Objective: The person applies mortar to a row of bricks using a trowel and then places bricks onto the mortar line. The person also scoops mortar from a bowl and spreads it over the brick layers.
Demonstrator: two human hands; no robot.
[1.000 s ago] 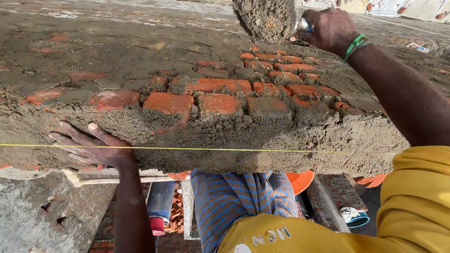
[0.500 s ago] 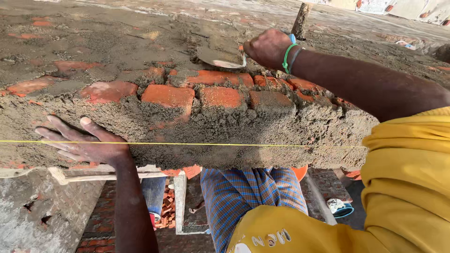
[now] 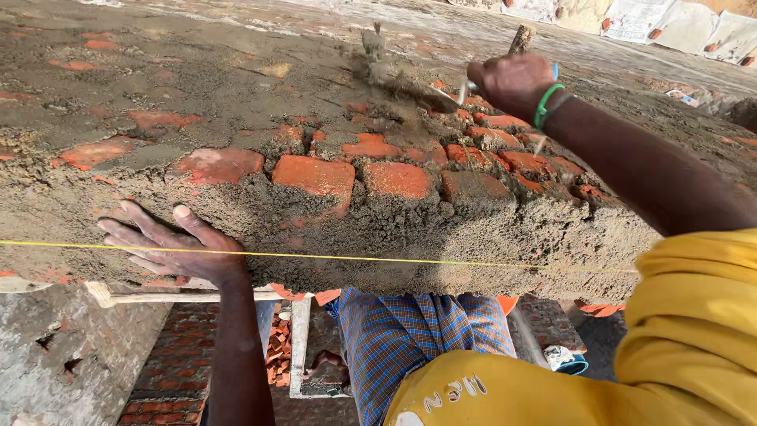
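My right hand, with a green band at the wrist, grips a trowel by its wooden handle. The blade hangs low over the red bricks on top of the wall, and wet mortar flies off it to the left. My left hand lies flat, fingers spread, against the mortar-covered front face of the wall. A taut yellow string line runs across that face, just over my left hand.
A wooden handle or stick lies level under the wall's lower edge. Below are a brick surface with broken brick pieces, a metal frame and a blue-white container. Sacks lie at the far right.
My right hand brought the loaded trowel down from high above the wall to the bricks and now flicks mortar leftward. My left hand has stayed flat on the wall face.
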